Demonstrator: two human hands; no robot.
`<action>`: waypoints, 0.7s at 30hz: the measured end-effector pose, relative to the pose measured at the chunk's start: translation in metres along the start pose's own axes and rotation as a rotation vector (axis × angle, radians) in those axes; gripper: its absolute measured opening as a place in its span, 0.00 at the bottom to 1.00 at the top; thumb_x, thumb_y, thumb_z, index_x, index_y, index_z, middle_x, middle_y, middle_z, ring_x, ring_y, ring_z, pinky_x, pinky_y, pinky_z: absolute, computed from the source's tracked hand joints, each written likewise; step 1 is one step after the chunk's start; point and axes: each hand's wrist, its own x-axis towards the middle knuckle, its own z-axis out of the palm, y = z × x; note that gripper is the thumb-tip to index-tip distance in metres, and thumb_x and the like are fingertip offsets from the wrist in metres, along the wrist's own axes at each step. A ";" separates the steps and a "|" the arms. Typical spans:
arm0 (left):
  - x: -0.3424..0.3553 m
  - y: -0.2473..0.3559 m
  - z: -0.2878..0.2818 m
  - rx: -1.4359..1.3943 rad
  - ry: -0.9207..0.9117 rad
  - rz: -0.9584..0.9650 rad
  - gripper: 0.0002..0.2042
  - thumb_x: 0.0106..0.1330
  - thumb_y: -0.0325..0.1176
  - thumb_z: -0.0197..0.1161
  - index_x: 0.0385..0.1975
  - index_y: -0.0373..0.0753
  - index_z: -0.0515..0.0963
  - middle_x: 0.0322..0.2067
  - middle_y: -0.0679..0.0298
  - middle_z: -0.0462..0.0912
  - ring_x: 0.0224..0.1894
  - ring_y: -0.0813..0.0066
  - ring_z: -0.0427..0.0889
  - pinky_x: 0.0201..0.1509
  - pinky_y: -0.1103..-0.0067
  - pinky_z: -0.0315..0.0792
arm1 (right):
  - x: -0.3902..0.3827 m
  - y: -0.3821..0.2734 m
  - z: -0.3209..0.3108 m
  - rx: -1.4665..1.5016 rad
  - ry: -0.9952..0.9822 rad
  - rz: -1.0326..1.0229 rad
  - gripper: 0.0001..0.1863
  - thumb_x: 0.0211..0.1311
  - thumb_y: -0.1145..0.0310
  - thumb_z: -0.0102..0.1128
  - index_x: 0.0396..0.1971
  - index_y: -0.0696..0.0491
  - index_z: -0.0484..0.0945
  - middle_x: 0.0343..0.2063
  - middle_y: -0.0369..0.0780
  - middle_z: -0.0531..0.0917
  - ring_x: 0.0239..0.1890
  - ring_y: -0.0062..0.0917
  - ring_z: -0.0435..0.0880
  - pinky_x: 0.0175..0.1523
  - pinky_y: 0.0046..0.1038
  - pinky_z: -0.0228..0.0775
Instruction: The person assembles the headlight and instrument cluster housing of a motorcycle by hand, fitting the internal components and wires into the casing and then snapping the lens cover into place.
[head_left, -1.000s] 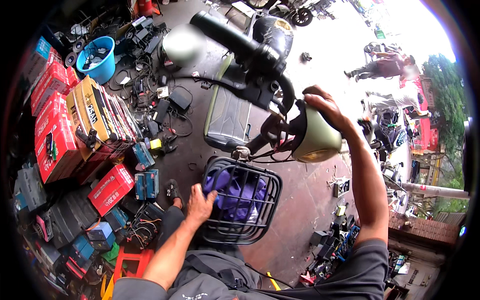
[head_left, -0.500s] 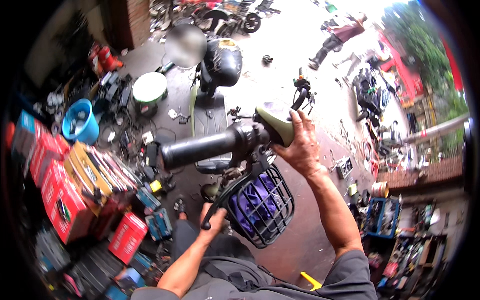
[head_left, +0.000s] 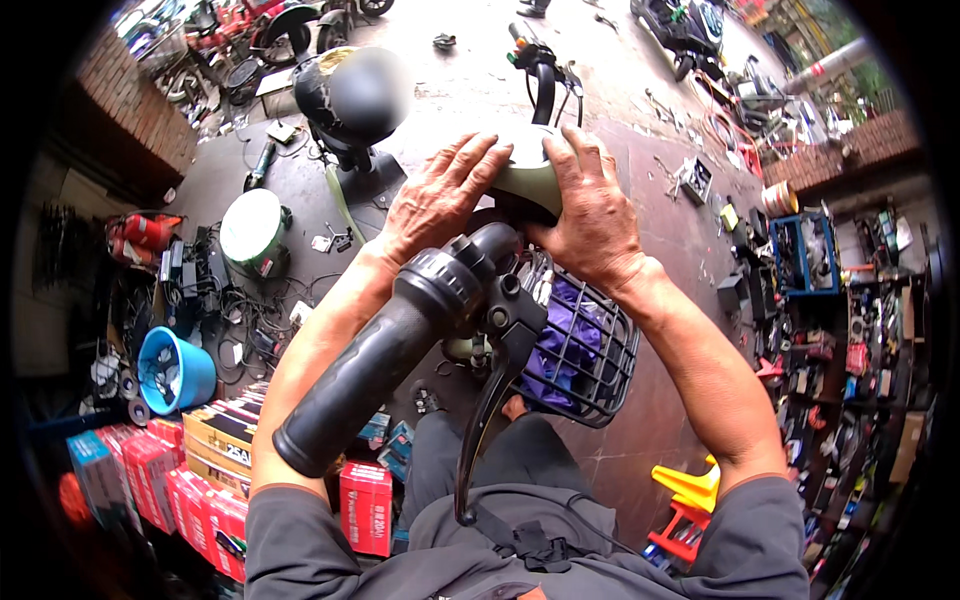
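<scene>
An olive-green handlebar housing (head_left: 528,188) of a scooter, with a pale top, sits between my hands. My left hand (head_left: 440,195) presses on its left side, fingers laid over the top edge. My right hand (head_left: 597,215) wraps its right side, fingertips on top and thumb lower down. Close in front is the black handlebar grip (head_left: 355,375), with a black brake lever (head_left: 484,430) hanging toward my lap. Beyond the housing, the other handlebar end (head_left: 530,50) carries a switch and cables. Below hangs a black wire basket (head_left: 622,375) holding purple cloth (head_left: 560,350).
On the left are a blue bucket (head_left: 185,375), a white-lidded bucket (head_left: 250,225) and red boxes (head_left: 367,510). To the right stand a blue crate (head_left: 803,258), cluttered shelves (head_left: 870,400) and a yellow plastic piece (head_left: 690,485). A brick pillar (head_left: 135,100) rises at far left.
My left hand has left the brake lever area and come up onto the housing's left side. The handlebar has turned in view, its near grip now pointing toward me. My right hand stays on the housing.
</scene>
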 end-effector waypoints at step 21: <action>0.002 0.006 0.015 -0.093 0.228 -0.029 0.28 0.55 0.35 0.71 0.57 0.36 0.75 0.56 0.49 0.78 0.59 0.46 0.77 0.62 0.63 0.73 | -0.008 0.001 0.011 0.034 0.163 -0.029 0.43 0.38 0.63 0.80 0.59 0.55 0.72 0.60 0.52 0.71 0.61 0.55 0.70 0.63 0.45 0.69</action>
